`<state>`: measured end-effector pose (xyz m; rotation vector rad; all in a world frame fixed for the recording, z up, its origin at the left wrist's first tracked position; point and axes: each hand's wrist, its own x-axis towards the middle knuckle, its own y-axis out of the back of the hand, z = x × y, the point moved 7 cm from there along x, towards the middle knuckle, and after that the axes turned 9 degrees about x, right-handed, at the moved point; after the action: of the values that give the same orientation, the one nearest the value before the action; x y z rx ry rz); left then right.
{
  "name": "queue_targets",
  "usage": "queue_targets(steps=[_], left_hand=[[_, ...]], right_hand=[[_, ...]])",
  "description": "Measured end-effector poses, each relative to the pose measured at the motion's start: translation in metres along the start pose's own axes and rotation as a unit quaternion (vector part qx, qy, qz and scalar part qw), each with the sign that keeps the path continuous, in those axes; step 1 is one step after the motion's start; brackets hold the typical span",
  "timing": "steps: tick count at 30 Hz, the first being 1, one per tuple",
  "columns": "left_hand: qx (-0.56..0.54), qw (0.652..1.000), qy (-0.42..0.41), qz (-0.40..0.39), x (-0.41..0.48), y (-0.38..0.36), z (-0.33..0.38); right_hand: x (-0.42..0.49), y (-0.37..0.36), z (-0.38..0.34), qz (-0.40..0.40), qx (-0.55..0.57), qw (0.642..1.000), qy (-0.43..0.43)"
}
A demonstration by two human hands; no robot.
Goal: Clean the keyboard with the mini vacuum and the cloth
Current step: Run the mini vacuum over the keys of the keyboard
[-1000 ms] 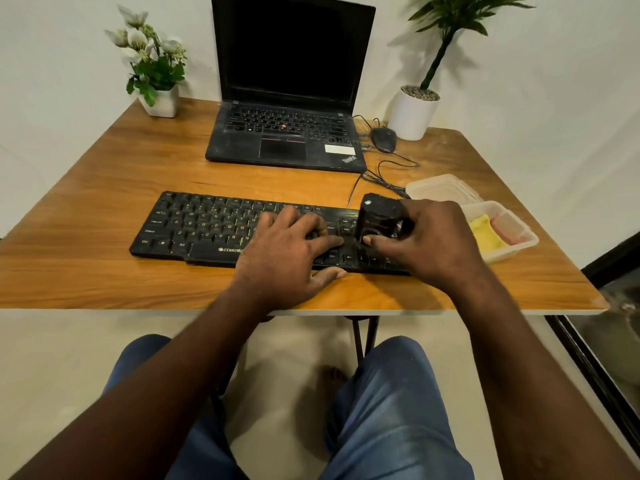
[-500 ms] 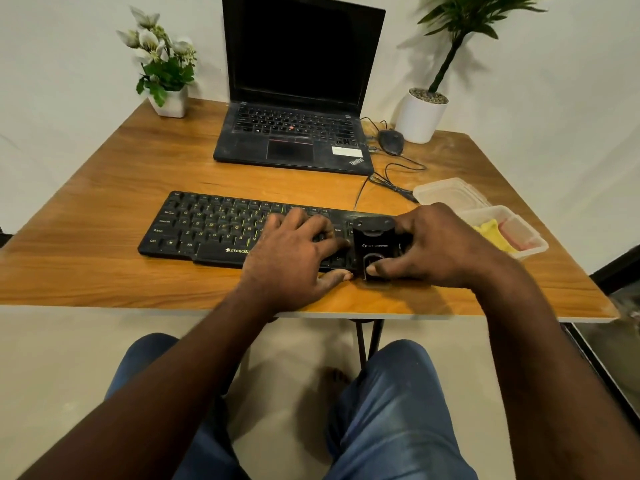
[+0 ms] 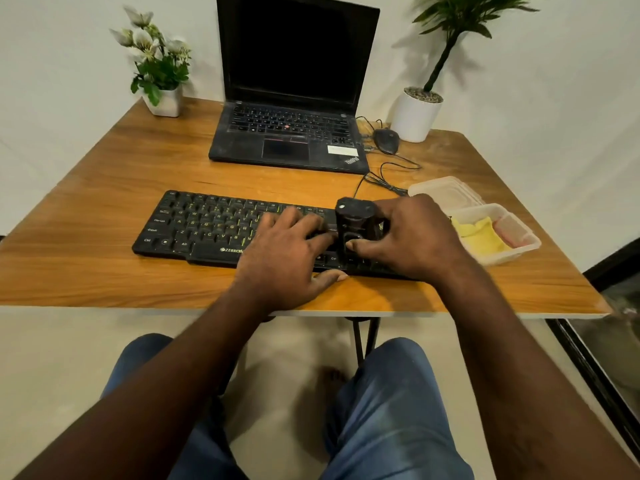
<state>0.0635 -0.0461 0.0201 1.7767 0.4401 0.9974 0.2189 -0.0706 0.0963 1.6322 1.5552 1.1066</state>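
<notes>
Your right hand [image 3: 415, 237] grips the mini vacuum [image 3: 355, 220], fingers curled round its far side and thumb pressed on its near face. The vacuum stands upright on the right end of the keyboard [image 3: 207, 223]. Your left hand [image 3: 287, 251] lies flat on the keys just left of it, fingers straight and spread, thumb reaching past the keyboard's near edge onto the desk [image 3: 104, 188].

The keyboard is a long black plastic slab with pale green legends, set slightly askew close to the desk's near edge. Its left half is uncovered. Just right of your right hand, near the desk's right edge, sits a clear rectangular plastic tub [image 3: 519, 247] holding a folded yellow cloth [image 3: 481, 237] and something pink. A clear lid [image 3: 446, 192] lies just beyond it.

The desk is smooth wood-grain laminate with a pale edge. At its far side stand an open black laptop [image 3: 291, 133], a corded mouse [image 3: 386, 140] and two white pots against a plain white wall.
</notes>
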Motion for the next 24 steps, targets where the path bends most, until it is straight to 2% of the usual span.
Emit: queue_targets(steps=[4, 8, 11, 15, 18, 22, 24], left_hand=[[0.006, 1.000, 0.003, 0.010, -0.0005, 0.0014, -0.0008], [-0.002, 1.000, 0.001, 0.012, -0.0003, 0.0007, -0.0010], [0.005, 1.000, -0.001, 0.017, 0.0000, 0.0011, -0.0005], [0.003, 1.000, 0.003, -0.006, -0.0003, 0.0001, -0.0009], [0.005, 1.000, 0.003, -0.019, -0.0005, 0.0002, -0.0009], [0.003, 1.000, 0.004, -0.026, -0.0003, 0.0001, -0.0009], [0.006, 1.000, 0.005, -0.025, -0.0001, -0.0004, -0.0012]], right_hand=[[0.0008, -0.0087, 0.0016, -0.092, 0.016, 0.995, -0.022], [0.0028, -0.0031, -0.0022, -0.032, -0.025, 0.999, -0.004], [0.0019, -0.0083, -0.0007, -0.086, -0.003, 0.996, -0.015], [0.0029, -0.0019, -0.0032, -0.027, -0.021, 0.999, -0.001], [0.0006, -0.0080, -0.0002, -0.087, 0.021, 0.996, -0.020], [0.0014, -0.0027, 0.0008, -0.028, 0.008, 1.000, -0.008], [0.0001, -0.0088, 0.0012, -0.055, 0.028, 0.998, -0.013]])
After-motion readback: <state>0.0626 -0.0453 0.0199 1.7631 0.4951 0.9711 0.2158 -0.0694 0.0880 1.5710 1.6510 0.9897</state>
